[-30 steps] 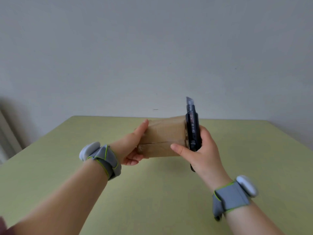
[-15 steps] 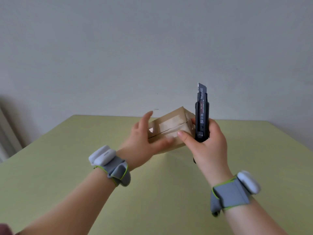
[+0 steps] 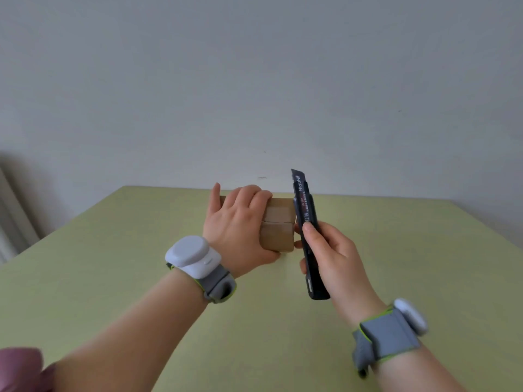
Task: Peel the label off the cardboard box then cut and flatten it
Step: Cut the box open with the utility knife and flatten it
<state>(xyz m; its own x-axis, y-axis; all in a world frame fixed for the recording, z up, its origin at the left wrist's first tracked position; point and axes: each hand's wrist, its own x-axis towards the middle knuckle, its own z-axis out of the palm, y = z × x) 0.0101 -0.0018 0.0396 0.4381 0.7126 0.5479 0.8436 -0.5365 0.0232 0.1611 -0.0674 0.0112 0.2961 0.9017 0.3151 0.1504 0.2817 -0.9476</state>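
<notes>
A small brown cardboard box (image 3: 278, 224) sits at the middle of the table, its top face showing a taped centre seam. My left hand (image 3: 236, 224) lies over the box's left half, fingers curled over its far edge and thumb under its near corner. My right hand (image 3: 329, 258) grips a black utility knife (image 3: 307, 233) just right of the box, blade end pointing up and away, thumb on the slider. Right fingertips touch the box's right side. No label shows on the visible faces.
The yellow-green table (image 3: 141, 278) stretches to a pale wall behind. Both wrists carry grey straps with white devices. A dark pink sleeve (image 3: 19, 369) shows at the lower left corner. A radiator-like edge stands at the far left.
The box was turned in the air between both hands and now lies flat with its seam up. My left hand moved from its side onto its top. The knife dropped lower beside it.
</notes>
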